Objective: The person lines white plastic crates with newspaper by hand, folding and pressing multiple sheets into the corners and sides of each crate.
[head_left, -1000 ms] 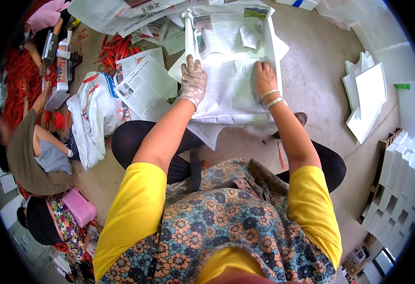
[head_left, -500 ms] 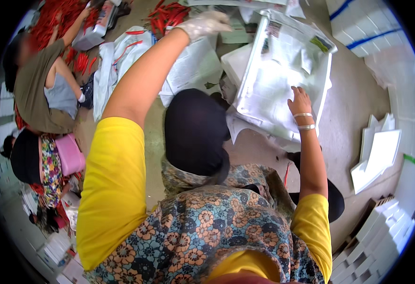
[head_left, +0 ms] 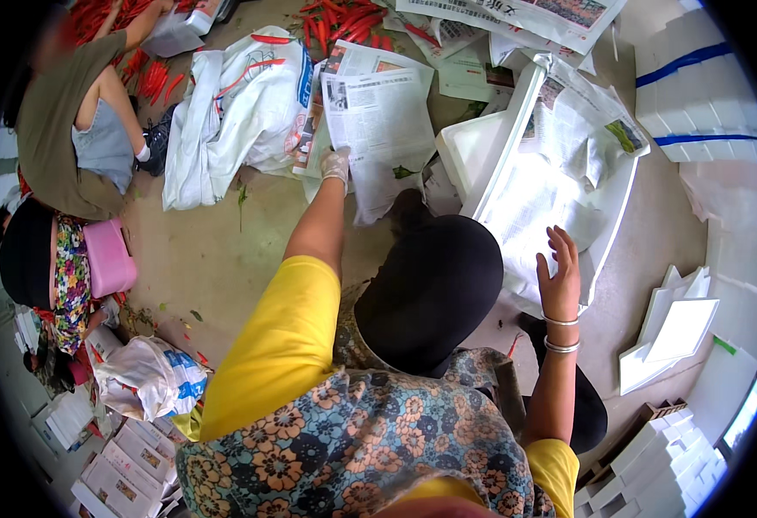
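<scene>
On the floor ahead of the seated person, the gloved left hand pinches a newspaper sheet while the open right hand rests on the paper-lined white foam box; a one-handed pull may tear the sheet.

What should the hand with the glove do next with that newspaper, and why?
Probably lift the newspaper sheet and carry it across to the white foam box. The gloved left hand already grips the sheet's lower edge, the box is lined with newspaper, and the bare right hand hovers open over that lining.
</scene>
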Demonstrator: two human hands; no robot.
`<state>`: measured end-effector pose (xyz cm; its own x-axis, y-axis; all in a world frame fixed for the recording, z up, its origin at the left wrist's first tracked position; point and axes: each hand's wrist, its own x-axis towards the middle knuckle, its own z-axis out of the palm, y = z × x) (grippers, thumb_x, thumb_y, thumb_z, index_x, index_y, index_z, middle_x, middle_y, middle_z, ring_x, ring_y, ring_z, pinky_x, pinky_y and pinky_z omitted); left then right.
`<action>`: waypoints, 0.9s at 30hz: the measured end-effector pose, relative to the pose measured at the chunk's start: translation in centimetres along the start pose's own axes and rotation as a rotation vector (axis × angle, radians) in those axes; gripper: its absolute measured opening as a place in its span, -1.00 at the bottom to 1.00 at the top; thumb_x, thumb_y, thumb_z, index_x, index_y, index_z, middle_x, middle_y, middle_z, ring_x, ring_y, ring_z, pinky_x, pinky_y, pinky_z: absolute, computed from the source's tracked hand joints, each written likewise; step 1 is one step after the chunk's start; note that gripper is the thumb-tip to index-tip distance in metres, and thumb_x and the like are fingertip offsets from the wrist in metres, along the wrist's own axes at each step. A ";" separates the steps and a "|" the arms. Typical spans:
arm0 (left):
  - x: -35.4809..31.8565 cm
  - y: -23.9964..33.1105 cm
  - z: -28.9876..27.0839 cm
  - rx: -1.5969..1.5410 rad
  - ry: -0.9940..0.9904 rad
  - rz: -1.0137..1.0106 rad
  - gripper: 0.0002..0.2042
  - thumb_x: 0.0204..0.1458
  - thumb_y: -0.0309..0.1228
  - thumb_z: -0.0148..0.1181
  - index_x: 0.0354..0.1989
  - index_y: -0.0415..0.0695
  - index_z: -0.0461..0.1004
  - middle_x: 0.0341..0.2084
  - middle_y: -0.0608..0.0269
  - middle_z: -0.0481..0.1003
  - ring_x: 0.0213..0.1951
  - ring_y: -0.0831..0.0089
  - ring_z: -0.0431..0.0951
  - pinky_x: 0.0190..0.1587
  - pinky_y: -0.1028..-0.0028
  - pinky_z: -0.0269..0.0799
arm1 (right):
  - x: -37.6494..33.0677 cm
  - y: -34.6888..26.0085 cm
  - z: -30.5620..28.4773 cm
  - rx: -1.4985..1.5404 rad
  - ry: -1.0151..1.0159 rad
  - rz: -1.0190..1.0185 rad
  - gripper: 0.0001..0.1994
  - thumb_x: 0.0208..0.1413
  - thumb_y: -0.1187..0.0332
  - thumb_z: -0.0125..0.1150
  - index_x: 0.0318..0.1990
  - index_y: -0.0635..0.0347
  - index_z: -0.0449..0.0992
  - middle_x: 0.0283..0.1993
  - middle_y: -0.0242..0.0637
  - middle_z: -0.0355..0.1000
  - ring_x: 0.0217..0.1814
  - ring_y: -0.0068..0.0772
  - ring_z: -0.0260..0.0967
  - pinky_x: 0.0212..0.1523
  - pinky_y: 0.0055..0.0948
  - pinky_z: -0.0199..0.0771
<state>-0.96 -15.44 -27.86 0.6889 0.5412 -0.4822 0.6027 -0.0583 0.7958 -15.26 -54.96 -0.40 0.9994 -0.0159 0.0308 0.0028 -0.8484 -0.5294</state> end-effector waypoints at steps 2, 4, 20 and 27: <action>-1.3 3.6 -0.1 0.251 0.013 0.201 -0.63 -0.05 -0.26 0.16 -0.12 -0.27 0.46 -0.26 -0.02 0.54 -0.20 0.15 0.54 -0.12 0.33 0.38 | 1.1 -3.7 -2.3 0.097 -0.053 0.048 -0.66 -0.03 0.56 0.18 -0.03 0.20 0.45 -0.01 -0.17 0.40 -0.05 -0.24 0.41 -0.04 -0.38 0.42; -4.2 7.2 -0.6 0.341 -0.024 0.347 -0.62 -0.02 -0.23 0.12 -0.12 -0.27 0.44 -0.25 -0.12 0.51 -0.18 0.03 0.51 -0.11 0.25 0.36 | 2.5 -8.6 -5.0 0.334 -0.121 -0.039 -0.74 -0.05 0.56 0.19 -0.13 0.26 0.50 -0.14 -0.19 0.47 -0.15 -0.31 0.44 -0.10 -0.41 0.42; -19.6 26.3 -10.5 0.391 -0.020 0.976 -0.54 -0.04 -0.41 0.10 0.13 -0.03 0.32 -0.37 -0.05 0.51 -0.32 0.03 0.52 -0.23 0.20 0.39 | 4.2 -22.8 -8.5 0.761 -0.191 -0.333 -0.77 -0.06 0.26 0.37 -0.50 0.24 0.53 -0.64 -0.39 0.35 -0.60 -0.61 0.20 -0.56 -0.61 0.20; -24.5 26.4 -8.8 0.648 0.206 1.392 -0.54 -0.19 -0.39 0.28 0.00 0.01 0.43 -0.62 0.24 0.44 -0.44 0.22 0.45 -0.25 0.27 0.31 | 12.0 -19.6 0.8 1.424 -0.327 0.203 -0.66 0.13 0.17 0.16 -0.15 0.31 0.47 -0.21 -0.33 0.43 -0.17 -0.53 0.36 -0.18 -0.44 0.40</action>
<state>-5.48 -22.83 8.23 0.8018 -0.1480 0.5790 -0.3426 -0.9077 0.2423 -3.34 -38.12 9.69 0.9495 0.2138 -0.2299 -0.2977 0.3805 -0.8756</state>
